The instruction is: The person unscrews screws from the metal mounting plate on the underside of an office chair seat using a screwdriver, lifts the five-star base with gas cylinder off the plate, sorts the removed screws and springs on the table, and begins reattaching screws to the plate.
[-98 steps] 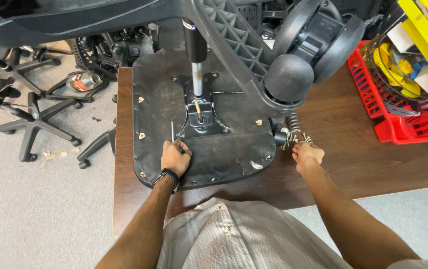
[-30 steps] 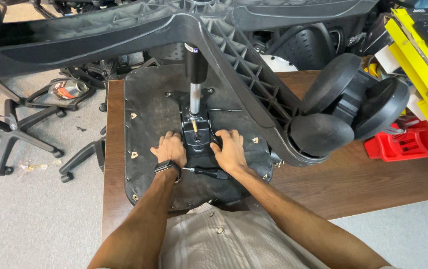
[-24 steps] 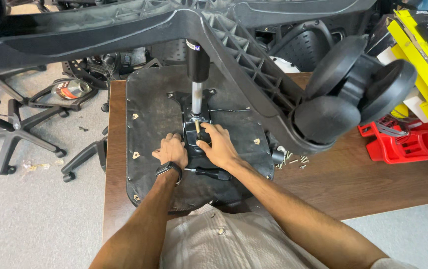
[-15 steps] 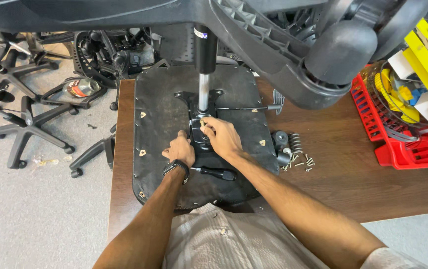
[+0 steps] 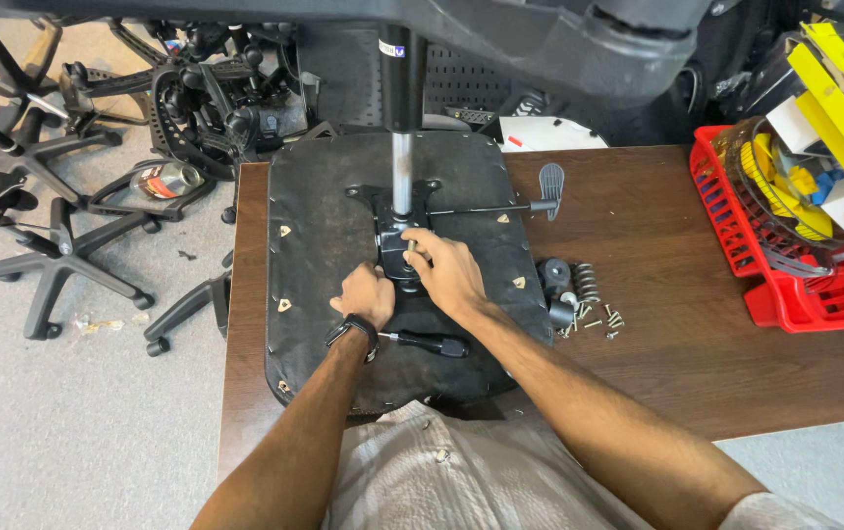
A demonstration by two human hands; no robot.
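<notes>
Fingers of right hand point(image 5: 446, 275) pinch metal mechanism point(image 5: 399, 257); left hand point(image 5: 365, 294) fisted beside.

Just one camera here, head-mounted, looking steeply down and forward over the wearer's own chest and forearms. It sits close above the brown table point(image 5: 657, 324), which fills the middle of the frame, with grey floor point(image 5: 68, 432) on the left and a red crate point(image 5: 795, 294) at the right edge.

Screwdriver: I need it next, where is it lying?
In the head view the screwdriver lies on the upturned black seat base, just right of the left hand wrist and under the right forearm.
</notes>
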